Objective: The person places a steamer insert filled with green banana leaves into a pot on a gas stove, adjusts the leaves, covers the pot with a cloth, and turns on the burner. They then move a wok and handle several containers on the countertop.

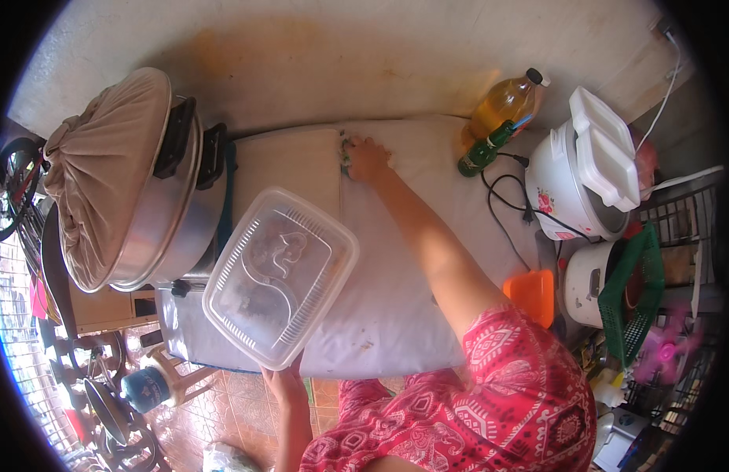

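A lidded, translucent plastic food container (282, 277) is tilted above the front left of the table, its embossed lid turned up to me. My left hand (285, 380) grips its lower corner from below; most of the fingers are behind it. At arm's length, my right hand (367, 158) rests on the table's pale cover (394, 259) with fingers curled over a small patterned cloth (344, 150), only whose edges show. That hand lies beside the right edge of a flat beige panel (285, 162). Small brown specks (364, 346) mark the cover near its front edge.
A large cloth-topped aluminium pot (176, 230) stands left. At back right are a bottle of amber liquid (506, 100), a green glass bottle (482, 154) and a white rice cooker (553, 183) with a loose cord. An orange container (532, 295) and green basket (633, 295) lie nearer.
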`<move>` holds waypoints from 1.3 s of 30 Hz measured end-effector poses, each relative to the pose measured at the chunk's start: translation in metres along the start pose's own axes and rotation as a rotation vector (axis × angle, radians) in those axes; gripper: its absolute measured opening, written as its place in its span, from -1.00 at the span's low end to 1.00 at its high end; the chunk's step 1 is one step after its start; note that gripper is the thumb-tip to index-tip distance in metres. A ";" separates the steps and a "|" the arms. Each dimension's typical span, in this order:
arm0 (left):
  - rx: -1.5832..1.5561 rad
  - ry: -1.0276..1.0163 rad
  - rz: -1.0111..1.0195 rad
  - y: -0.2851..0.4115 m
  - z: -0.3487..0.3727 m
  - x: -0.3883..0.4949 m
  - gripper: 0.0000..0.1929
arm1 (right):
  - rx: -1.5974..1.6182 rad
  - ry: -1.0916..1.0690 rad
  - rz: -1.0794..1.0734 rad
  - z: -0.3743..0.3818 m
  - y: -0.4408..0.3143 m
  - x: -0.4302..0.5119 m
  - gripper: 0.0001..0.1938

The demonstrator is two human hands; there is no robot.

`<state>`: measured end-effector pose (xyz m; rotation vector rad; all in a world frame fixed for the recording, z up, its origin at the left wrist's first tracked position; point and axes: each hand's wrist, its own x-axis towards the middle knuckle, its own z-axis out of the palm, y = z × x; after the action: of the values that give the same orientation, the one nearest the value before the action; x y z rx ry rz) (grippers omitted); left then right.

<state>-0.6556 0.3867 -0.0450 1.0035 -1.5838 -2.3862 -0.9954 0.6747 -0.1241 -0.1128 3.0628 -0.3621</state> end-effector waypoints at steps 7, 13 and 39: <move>0.061 -0.027 -0.014 0.006 0.010 -0.002 -0.45 | -0.073 -0.085 -0.472 0.004 -0.008 -0.147 -0.56; -0.009 -0.039 -0.013 0.028 -0.021 0.032 -0.46 | 0.200 -0.216 -0.563 0.011 0.004 -0.233 -0.63; 0.315 -0.146 -0.026 0.023 -0.050 0.047 -0.57 | 0.361 -0.152 -0.097 -0.043 0.050 -0.292 -0.53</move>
<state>-0.6691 0.3171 -0.0592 0.9184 -2.0596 -2.3206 -0.7106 0.7563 -0.0808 -0.2587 2.7946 -0.8601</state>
